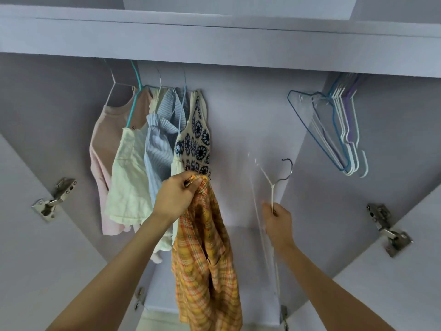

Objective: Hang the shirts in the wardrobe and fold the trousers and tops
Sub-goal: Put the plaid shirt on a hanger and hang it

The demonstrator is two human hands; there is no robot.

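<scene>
Left hand (175, 199) pinches the collar of an orange plaid shirt (206, 266), which hangs down just below the four tops (152, 149) on the wardrobe (238, 39) rail. Right hand (278, 223), right of the shirt, grips a white hanger (272, 187) by its neck. Spare hangers (338, 130) hang at the rail's right end.

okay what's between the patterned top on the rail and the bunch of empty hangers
Head view: only bare wardrobe back wall between the patterned top and the empty hangers.
</scene>
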